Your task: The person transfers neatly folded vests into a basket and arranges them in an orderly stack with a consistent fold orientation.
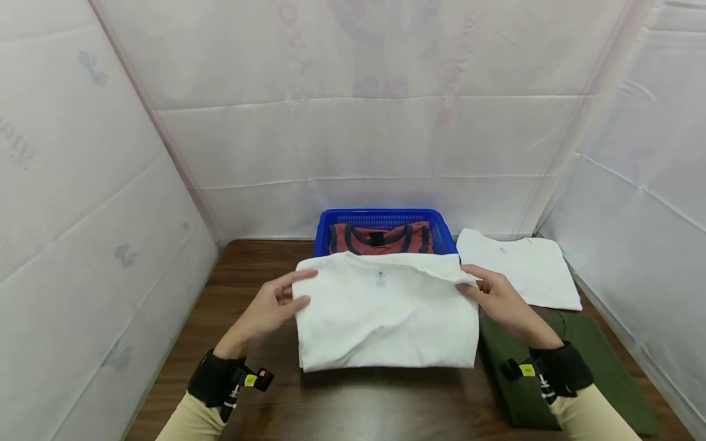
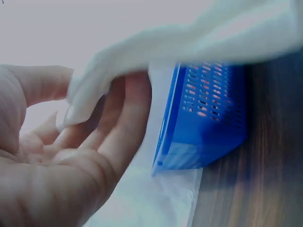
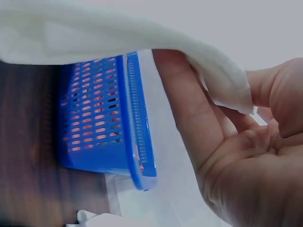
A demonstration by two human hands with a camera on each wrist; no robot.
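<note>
A folded white T-shirt [image 1: 386,318] hangs level between both hands in the head view, its neckline toward the far side. My left hand [image 1: 270,309] pinches its left edge, thumb on top and fingers beneath, as the left wrist view shows. At the opposite edge my right hand [image 1: 499,300] pinches the cloth the same way. Right behind the shirt stands a blue plastic basket [image 1: 380,214], its front covered by the white cloth in the head view. Inside the basket lies a folded red shirt [image 1: 394,236] with dark trim.
To the right of the basket lies another folded white T-shirt [image 1: 521,269]. A folded dark green garment [image 1: 590,367] lies nearer, partly under the right forearm. The brown wooden table [image 1: 220,318] is bordered by white sheet walls [image 1: 375,141] at the back and sides.
</note>
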